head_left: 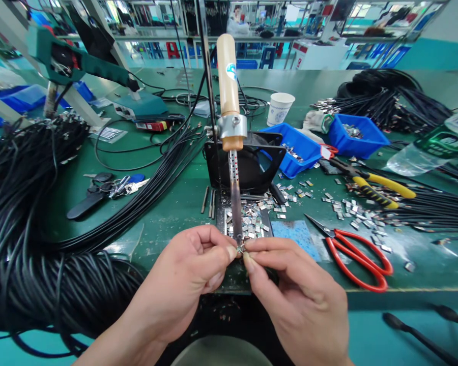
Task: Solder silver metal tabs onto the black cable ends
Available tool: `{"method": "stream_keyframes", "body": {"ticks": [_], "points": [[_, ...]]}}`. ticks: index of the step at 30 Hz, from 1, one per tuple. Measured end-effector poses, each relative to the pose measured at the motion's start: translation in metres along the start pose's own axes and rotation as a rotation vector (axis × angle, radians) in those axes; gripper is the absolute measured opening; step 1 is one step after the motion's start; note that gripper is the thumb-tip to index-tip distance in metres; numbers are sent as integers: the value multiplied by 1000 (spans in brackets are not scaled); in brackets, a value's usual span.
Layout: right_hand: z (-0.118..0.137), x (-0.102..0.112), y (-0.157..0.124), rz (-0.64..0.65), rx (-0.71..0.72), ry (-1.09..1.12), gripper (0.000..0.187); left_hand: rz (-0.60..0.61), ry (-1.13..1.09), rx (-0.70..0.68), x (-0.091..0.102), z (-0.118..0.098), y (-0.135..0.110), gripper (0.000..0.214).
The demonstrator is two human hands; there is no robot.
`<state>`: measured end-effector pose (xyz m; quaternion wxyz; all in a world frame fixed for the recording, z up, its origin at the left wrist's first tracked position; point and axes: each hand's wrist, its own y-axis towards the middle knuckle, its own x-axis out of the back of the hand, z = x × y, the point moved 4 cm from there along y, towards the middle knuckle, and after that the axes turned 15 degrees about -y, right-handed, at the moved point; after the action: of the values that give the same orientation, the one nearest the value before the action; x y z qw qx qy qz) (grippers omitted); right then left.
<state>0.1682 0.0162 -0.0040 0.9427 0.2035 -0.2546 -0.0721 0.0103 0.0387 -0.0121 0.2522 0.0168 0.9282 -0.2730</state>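
Observation:
My left hand (pixel 196 267) is closed in a pinch just below the tip of the soldering iron (pixel 234 198). Opposite it, my right hand (pixel 297 290) pinches with thumb and forefinger. Between the fingertips shows a tiny metallic piece with fine wire ends (pixel 240 248), touched by both hands; it looks like a small connector, but the fingers hide most of it. The iron hangs tip down from a metal clamp (pixel 232 127), its wooden handle upward. Directly behind my fingers, many small metal connectors (pixel 252 219) lie in a heap under the iron.
Red-handled scissors (pixel 361 256) and a blue sponge (pixel 292 235) lie at the right, with yellow-handled pliers (pixel 381 185) beyond. A black fan (pixel 236 170) stands behind the iron. Blue bins (pixel 299 162), a paper cup (pixel 280 108) and a bottle (pixel 431 150) stand farther back. Black cable bundles (pixel 61 284) fill the left.

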Motion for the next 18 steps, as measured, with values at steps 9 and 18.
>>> {"method": "stream_keyframes", "body": {"ticks": [9,18], "points": [[1,1,2,0,7,-16,18,3,0,-2,-2,-1,1,22],[2,0,3,-5,11,-22,19,4,5,-11,-2,-4,0,23]]}}
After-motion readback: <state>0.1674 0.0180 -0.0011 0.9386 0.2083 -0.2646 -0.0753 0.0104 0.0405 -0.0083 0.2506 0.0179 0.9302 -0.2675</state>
